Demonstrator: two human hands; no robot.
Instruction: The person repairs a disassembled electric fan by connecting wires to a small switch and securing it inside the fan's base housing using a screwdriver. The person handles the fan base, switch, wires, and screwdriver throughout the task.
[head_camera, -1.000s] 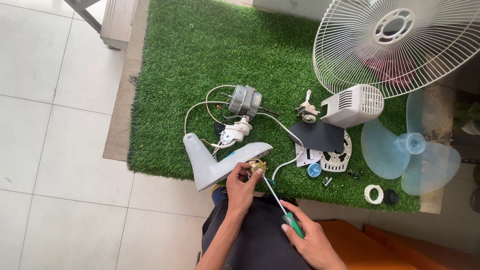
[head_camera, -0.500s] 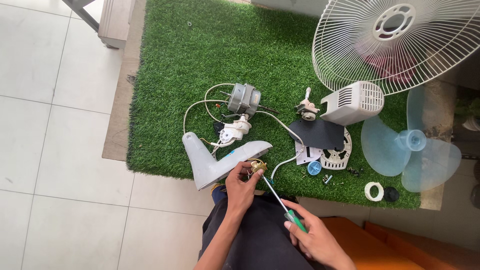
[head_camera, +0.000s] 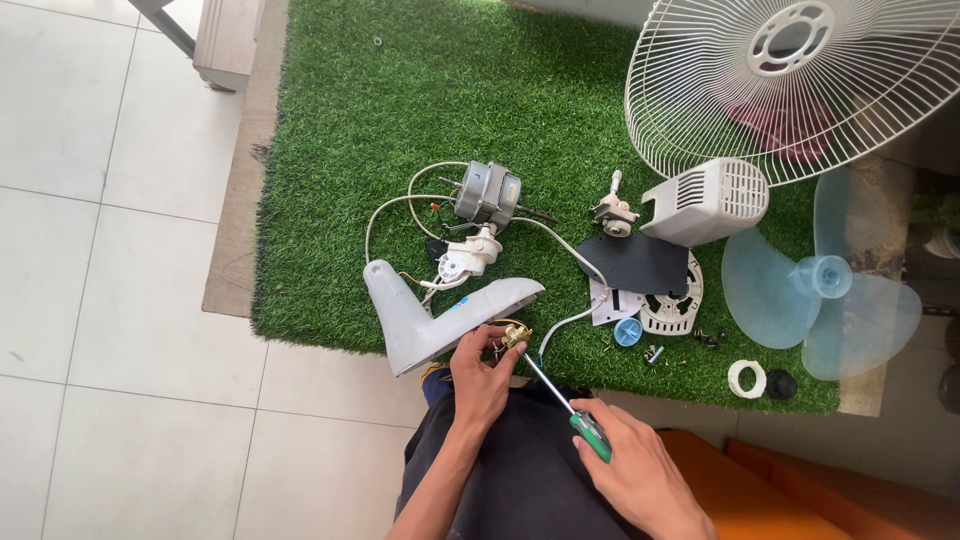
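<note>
Left hand (head_camera: 482, 368) pinches a small brass part (head_camera: 516, 337) at the lower edge of the grey fan neck (head_camera: 430, 318), fingers curled tight around it, thumb and forefinger closed; the grip looks meant to steady the part against the tool

Right hand (head_camera: 640, 470) wrapped in a full fist around the green handle of a screwdriver (head_camera: 560, 405); shaft runs up and left, tip meets the brass part just beside the left fingertips. Low angle likely so the tip can get at the part from the open side of the neck

Neck lies across the near edge of the green turf mat (head_camera: 330, 120), half over the tiled floor (head_camera: 90, 250), pulled close above the person's lap, within easy reach of both hands. White wires trail from it back to the motor (head_camera: 487, 193) further up the mat, so the neck stays tethered

Other parts spread on the mat, well apart from the hands: white switch piece (head_camera: 463, 258) between motor and neck, black plate (head_camera: 640, 265), white rear cover (head_camera: 705, 200), wire guard (head_camera: 800, 80) leaning at top right, clear blue blade (head_camera: 825, 300) at the right edge, blue cap (head_camera: 627, 332), tape roll (head_camera: 746, 378). Small screws near the cap, too small to count
</note>
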